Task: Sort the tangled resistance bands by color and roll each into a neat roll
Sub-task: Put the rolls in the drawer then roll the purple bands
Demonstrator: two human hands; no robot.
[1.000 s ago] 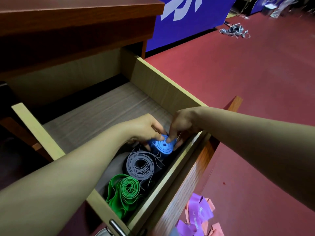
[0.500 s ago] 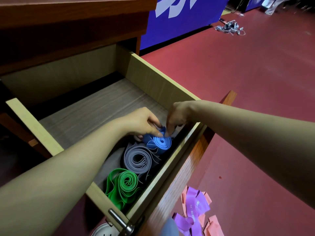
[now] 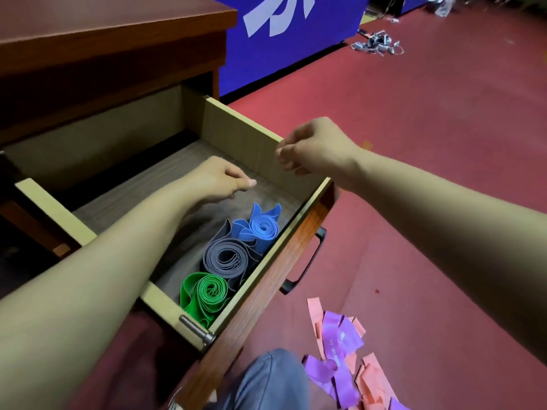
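Note:
Three rolled bands stand in a row along the front wall of the open wooden drawer (image 3: 260, 137): a blue roll (image 3: 262, 227), a grey roll (image 3: 226, 257) and a green roll (image 3: 207, 292). The blue roll's outer end flares loose. My left hand (image 3: 219, 182) hovers above the drawer floor, fingers loosely curled, holding nothing. My right hand (image 3: 310, 149) hangs over the drawer's right corner, fingers loosely curled and empty. Purple bands (image 3: 337, 341) and pink bands (image 3: 373, 380) lie tangled on the red floor at the lower right.
The drawer juts from a dark wooden desk (image 3: 103, 39); its black handle (image 3: 307, 261) faces the floor side. A blue banner (image 3: 281, 34) stands behind. A grey tangle (image 3: 376, 44) lies far off on the floor. My knee (image 3: 266, 383) is below the drawer.
Both hands let go of the blue roll and lifted away from it, the right hand up and to the right. The blue roll now stands free in the drawer.

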